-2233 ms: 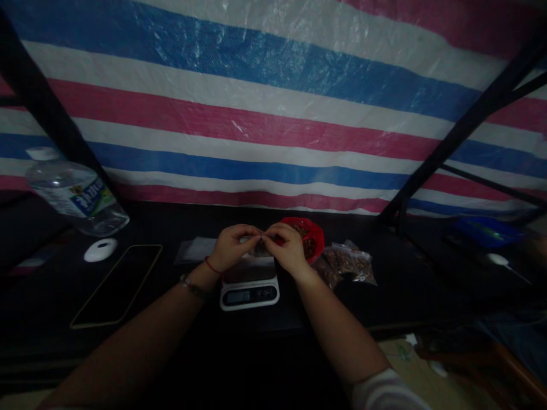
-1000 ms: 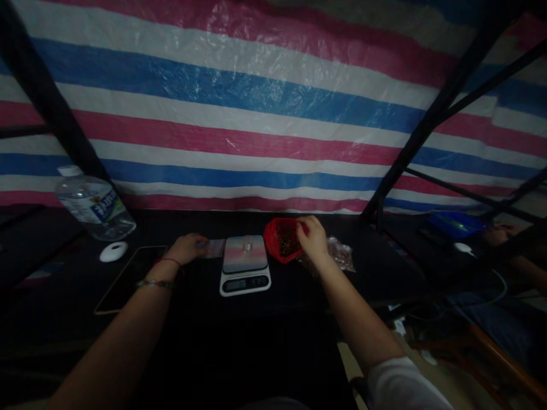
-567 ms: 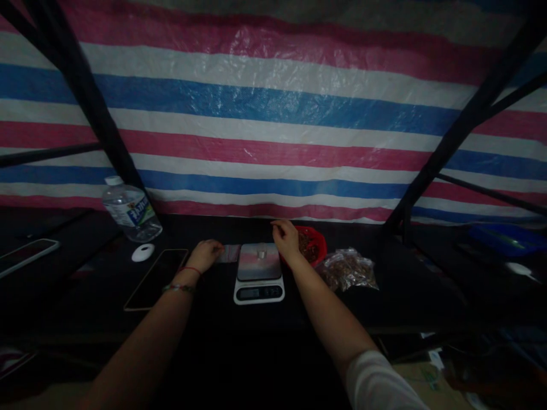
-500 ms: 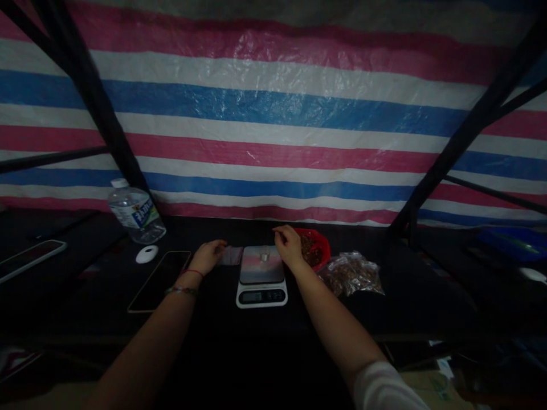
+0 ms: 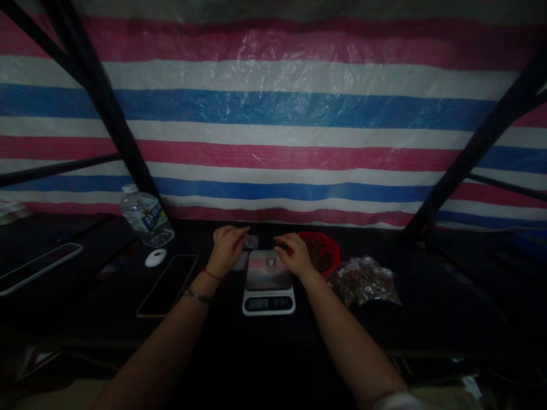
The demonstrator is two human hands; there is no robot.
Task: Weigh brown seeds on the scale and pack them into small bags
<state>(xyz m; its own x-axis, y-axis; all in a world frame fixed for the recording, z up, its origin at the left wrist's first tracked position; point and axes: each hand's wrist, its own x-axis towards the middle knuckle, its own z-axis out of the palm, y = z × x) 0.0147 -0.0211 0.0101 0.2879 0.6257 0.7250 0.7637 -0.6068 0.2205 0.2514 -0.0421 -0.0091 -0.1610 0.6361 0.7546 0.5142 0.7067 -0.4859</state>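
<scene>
A white kitchen scale (image 5: 269, 305) with a metal plate stands in front of me, and a small clear cup (image 5: 270, 260) rests on the plate. Beyond its left back corner, my left hand (image 5: 228, 246) pinches a small clear plastic bag (image 5: 252, 242). More flat clear bags (image 5: 241, 261) lie under that hand, beside the scale. My right hand (image 5: 296, 254) hovers by the cup with thumb and forefinger apart, and I see nothing between them. Behind it sits a red basin (image 5: 332, 250) holding brown bits, partly covered by the hand.
Filled clear bags (image 5: 367, 282) are piled right of the basin. On the left are a dark phone or tablet (image 5: 168, 285), a white oval object (image 5: 156, 258), a large plastic bottle (image 5: 147, 216) and another phone (image 5: 40, 266). A striped sheet (image 5: 290, 136) hangs behind the black table.
My left hand has risen from the flat bags and moved right with one bag. The right thumb and forefinger have spread, still beside the cup. The view has shifted slightly.
</scene>
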